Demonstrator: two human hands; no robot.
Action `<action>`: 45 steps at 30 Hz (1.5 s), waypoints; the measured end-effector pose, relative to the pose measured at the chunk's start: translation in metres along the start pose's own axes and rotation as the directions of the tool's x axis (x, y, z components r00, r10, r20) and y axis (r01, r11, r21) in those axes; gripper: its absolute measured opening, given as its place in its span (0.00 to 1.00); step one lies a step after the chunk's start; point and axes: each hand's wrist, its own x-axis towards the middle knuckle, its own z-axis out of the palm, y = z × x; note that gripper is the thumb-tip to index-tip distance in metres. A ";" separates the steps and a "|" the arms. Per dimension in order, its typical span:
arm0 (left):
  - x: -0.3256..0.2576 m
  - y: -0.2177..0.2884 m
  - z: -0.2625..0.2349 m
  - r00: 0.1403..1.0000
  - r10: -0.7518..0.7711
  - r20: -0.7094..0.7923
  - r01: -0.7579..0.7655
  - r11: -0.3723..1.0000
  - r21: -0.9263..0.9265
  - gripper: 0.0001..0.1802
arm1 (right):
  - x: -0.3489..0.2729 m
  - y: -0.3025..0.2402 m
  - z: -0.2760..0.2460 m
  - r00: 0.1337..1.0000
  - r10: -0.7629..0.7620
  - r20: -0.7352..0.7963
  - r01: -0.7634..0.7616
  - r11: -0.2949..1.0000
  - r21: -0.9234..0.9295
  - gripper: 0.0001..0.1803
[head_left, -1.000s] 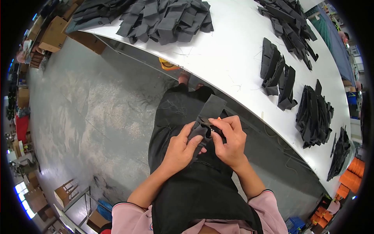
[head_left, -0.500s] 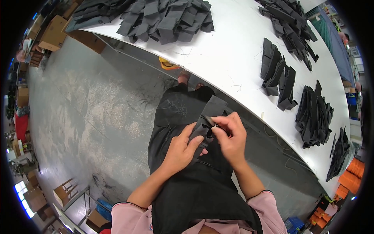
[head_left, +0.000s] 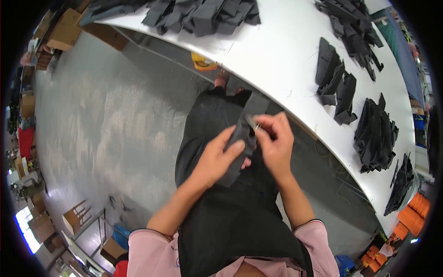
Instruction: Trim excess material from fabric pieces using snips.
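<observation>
I see left grip [head_left: 218, 158] pinching a long dark-grey fabric strip [head_left: 241, 133], creased, rumpled mid-length; right grip [head_left: 277, 141] holding a small blurred metallic tool [head_left: 251, 121]

The fabric strip [head_left: 240, 132] lies in the left hand [head_left: 219, 157], above the apron [head_left: 240, 221]. The right hand [head_left: 277, 143] is to the right of the strip, with a small hand tool [head_left: 252, 121] in its grasp. The worktable [head_left: 281, 55] extends ahead of both hands and to their right. On it, a fabric pile [head_left: 203, 17] lies ahead of the left hand; a fabric bundle [head_left: 376, 138] lies right of the right hand. A cardboard box [head_left: 63, 30] sits ahead and well left of the left hand.
</observation>
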 end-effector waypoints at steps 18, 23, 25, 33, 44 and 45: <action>0.032 0.010 -0.047 0.990 -0.058 -0.125 -0.006 0.889 -0.458 0.20 | -0.061 0.006 -0.013 0.958 -0.173 0.230 0.241 0.919 -0.314 0.15; 0.032 0.012 -0.043 0.990 -0.049 -0.130 -0.015 0.894 -0.448 0.19 | -0.051 0.000 0.000 0.915 -0.245 0.320 0.365 0.841 -0.400 0.15; 0.031 0.013 -0.043 0.991 -0.044 -0.124 -0.016 0.894 -0.447 0.19 | -0.050 0.000 0.001 0.897 -0.276 0.347 0.413 0.803 -0.429 0.15; 0.032 0.013 -0.044 0.985 -0.072 -0.155 -0.006 0.892 -0.451 0.18 | -0.053 0.003 0.000 0.896 -0.346 0.279 0.435 0.812 -0.388 0.15; 0.033 0.013 -0.051 0.985 -0.056 -0.164 -0.047 0.825 -0.562 0.15 | -0.061 0.013 -0.007 0.961 -0.197 0.195 0.237 0.949 -0.206 0.17; 0.033 0.013 -0.051 0.985 -0.063 -0.160 -0.041 0.819 -0.573 0.14 | -0.060 0.012 -0.004 0.956 -0.220 0.196 0.256 0.949 -0.186 0.16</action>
